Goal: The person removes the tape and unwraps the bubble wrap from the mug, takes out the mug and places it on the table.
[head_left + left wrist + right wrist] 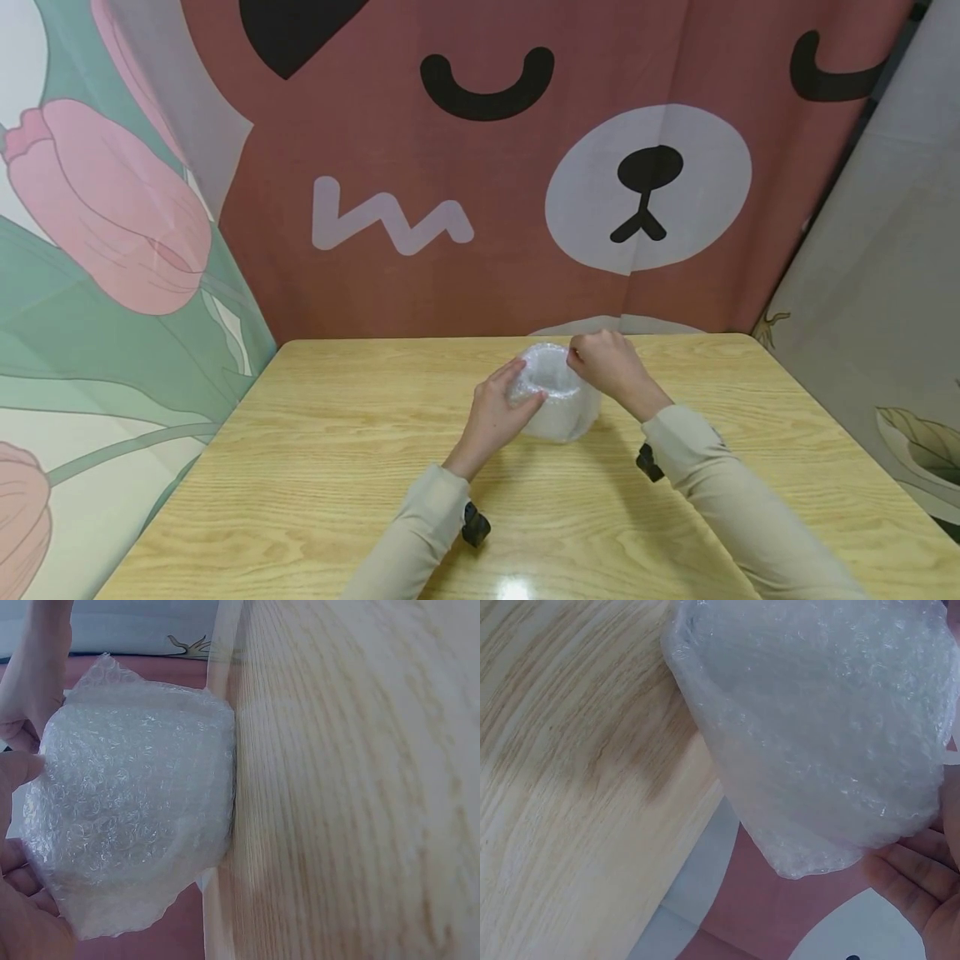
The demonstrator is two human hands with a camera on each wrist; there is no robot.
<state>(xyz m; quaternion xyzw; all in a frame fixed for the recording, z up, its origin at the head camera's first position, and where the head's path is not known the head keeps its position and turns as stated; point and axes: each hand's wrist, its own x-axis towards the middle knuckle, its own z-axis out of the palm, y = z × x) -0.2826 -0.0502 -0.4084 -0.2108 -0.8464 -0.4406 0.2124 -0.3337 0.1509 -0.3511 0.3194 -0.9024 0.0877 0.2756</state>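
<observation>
A hollow, round bundle of clear bubble wrap [558, 417] stands on the table in front of me, its opening facing up. My left hand [498, 408] holds its near left rim, the thumb on the near side and the fingers along the left. At the far right of the rim, my right hand [609, 364] has curled fingers gripping the edge of the wrap. The left wrist view shows the bubbled side of the bundle [142, 787] with a loose corner sticking out. In the right wrist view, fingers [915, 874] lie against the wrap's lower edge.
The wood-grain table [337, 433] reaches back to a hanging cloth [510, 283] with a bear face on it. A flower-print cloth [112, 333] hangs on the left, and a pale one [862, 292] on the right. Dark wrist cameras [476, 525] are strapped under both sleeves.
</observation>
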